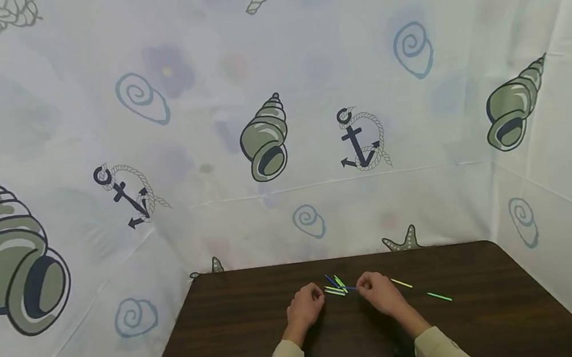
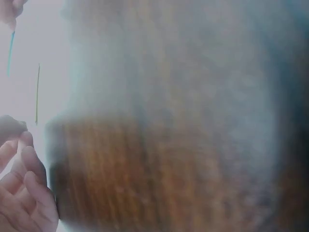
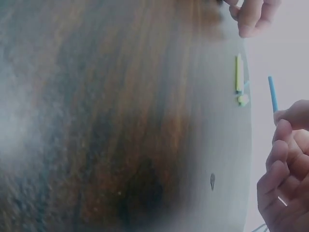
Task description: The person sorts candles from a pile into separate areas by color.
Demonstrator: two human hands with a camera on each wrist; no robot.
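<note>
My right hand [image 1: 380, 293] pinches one end of a thin blue stick [image 1: 348, 288] between thumb and fingers. The stick's free end points left over a small group of sticks, and the right wrist view shows the same blue stick [image 3: 273, 94] jutting from the fingertips. Just left of the group is my left hand [image 1: 306, 306], its fingers loosely bent with nothing visible in them. In that group lie yellow sticks [image 1: 335, 293], a blue stick [image 1: 331, 281] and a green stick [image 1: 339, 281], partly crossing. A green stick [image 2: 37, 94] shows near the left fingertips in the left wrist view.
To the right of my right hand lie a yellow stick [image 1: 402, 283] and, farther right, a green stick [image 1: 439, 297]. All rest on a dark wooden table [image 1: 228, 333]. Behind it hangs a pale cloth [image 1: 238, 223] printed with shells and anchors.
</note>
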